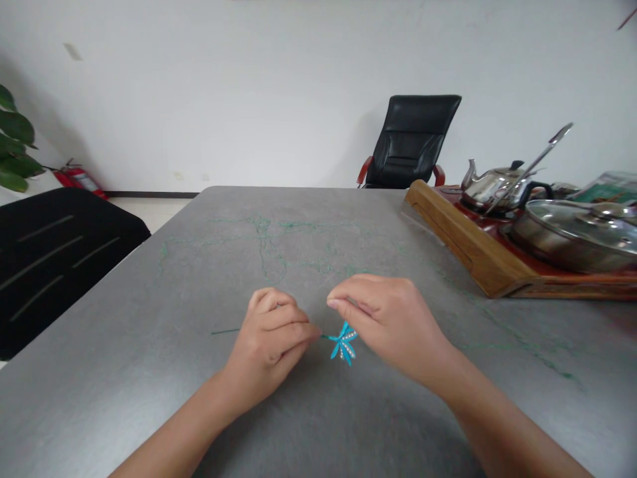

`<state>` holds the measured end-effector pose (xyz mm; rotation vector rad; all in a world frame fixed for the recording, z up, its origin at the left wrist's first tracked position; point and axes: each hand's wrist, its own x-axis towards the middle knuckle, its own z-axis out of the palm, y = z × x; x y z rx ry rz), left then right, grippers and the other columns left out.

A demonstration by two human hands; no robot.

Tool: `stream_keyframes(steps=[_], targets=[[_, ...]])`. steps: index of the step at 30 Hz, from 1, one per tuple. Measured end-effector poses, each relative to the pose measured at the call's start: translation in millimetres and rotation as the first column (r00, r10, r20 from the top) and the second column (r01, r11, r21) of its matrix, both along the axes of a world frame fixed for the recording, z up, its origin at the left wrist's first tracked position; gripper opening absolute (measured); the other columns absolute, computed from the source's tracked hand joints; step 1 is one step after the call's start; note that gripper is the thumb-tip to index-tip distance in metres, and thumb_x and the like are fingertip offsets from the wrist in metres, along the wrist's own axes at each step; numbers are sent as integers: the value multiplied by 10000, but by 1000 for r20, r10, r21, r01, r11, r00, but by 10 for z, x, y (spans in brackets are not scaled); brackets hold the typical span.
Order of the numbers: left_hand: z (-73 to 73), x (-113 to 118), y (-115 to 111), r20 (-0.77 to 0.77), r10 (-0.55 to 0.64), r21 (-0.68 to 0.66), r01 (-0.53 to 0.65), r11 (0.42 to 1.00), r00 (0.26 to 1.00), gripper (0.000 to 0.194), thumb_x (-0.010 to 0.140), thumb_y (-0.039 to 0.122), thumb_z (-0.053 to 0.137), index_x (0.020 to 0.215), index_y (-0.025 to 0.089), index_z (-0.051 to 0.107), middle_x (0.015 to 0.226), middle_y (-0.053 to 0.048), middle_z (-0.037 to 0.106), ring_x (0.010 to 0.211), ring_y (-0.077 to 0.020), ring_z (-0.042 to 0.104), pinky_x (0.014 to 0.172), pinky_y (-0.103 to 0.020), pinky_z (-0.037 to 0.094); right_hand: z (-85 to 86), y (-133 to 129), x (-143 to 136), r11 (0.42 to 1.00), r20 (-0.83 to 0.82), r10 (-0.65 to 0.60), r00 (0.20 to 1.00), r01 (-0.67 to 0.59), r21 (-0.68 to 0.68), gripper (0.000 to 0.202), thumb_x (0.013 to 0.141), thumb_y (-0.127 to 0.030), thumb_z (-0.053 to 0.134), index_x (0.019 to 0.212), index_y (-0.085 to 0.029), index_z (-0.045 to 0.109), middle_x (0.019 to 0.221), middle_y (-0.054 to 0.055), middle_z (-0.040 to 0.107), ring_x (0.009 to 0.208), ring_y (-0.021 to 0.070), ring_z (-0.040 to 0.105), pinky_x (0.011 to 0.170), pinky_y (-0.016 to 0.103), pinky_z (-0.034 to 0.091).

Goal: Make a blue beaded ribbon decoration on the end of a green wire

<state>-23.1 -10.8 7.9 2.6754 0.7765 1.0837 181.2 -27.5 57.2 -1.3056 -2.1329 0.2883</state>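
Note:
A small blue flower with pointed petals and rows of white beads faces toward me just above the table. Its thin green stem runs leftward through my left hand, which pinches it close behind the bloom. Thumb and forefinger of my right hand are pressed together just above the flower, partly covering its right side. What lies between those fingertips, if anything, is too small to make out.
Loose green thread lies tangled across the grey table. At right, a wooden tray carries a steel kettle and a lidded pan. A black office chair stands beyond; another black chair is at left.

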Motion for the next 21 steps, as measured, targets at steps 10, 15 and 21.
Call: stream_keyframes(steps=[10, 15, 21], targets=[[40, -26, 24, 120, -88, -131, 104, 986, 989, 170, 851, 112, 642, 899, 261, 707, 770, 1, 720, 793, -181, 592, 772, -348, 447, -265, 341, 175, 881, -369, -44, 928, -139, -453, 172, 792, -303, 651, 727, -149, 692, 472, -92, 313, 453, 63, 272, 447, 215, 187], [16, -53, 64, 269, 31, -207, 26, 978, 963, 127, 829, 116, 676, 842, 236, 715, 744, 0, 703, 747, -163, 592, 749, -333, 460, -479, 423, 104, 827, -492, -55, 869, -236, -510, 157, 760, -281, 640, 678, -148, 651, 493, -79, 376, 476, 72, 310, 474, 217, 228], [-45, -66, 103, 356, 273, -326, -155, 933, 894, 95, 825, 145, 682, 793, 230, 712, 741, 12, 692, 757, -158, 600, 731, -317, 457, -616, 329, -97, 794, -451, -17, 893, -261, -548, 183, 764, -219, 605, 603, -154, 550, 506, -89, 325, 482, 64, 277, 477, 214, 207]])
